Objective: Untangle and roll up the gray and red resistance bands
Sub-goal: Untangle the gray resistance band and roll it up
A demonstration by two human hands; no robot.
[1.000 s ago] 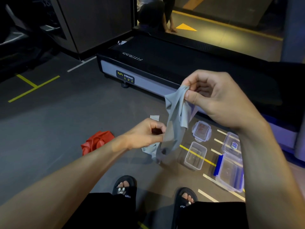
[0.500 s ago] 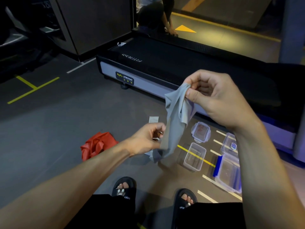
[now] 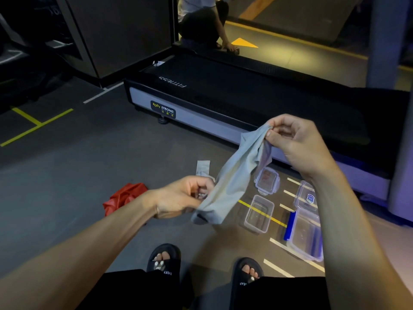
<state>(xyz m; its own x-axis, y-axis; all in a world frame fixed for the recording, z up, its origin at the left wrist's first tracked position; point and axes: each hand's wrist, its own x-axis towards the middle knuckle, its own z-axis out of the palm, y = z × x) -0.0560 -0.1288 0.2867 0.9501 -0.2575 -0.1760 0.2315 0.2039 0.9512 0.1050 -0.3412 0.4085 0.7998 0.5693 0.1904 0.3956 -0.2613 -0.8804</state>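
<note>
A dark gym floor (image 3: 67, 175) with yellow and white lines fills most of the view. Across the far side lies a black treadmill (image 3: 245, 97), its grey end panel carrying a "BODY STRONG" label. Beyond it, another person (image 3: 201, 23) crouches on the floor.

In the middle of the view, the gray band (image 3: 232, 177) hangs stretched on a slant between the two hands, well above the floor. The right hand (image 3: 297, 142) pinches its upper end between thumb and fingertips. The left hand (image 3: 185, 198) is curled round the lower part, with a bunched end drooping below it.

On the floor to the right sit clear plastic boxes: a large one with a blue clip (image 3: 306, 236), a smaller open one (image 3: 259, 213), and two lids (image 3: 267, 180) just beyond them. The red band (image 3: 125, 195) lies crumpled on the floor, partly hidden behind the left forearm. A small gray strip (image 3: 203, 167) lies flat near it. Two feet in black sandals (image 3: 164, 258) show at the bottom.
</note>
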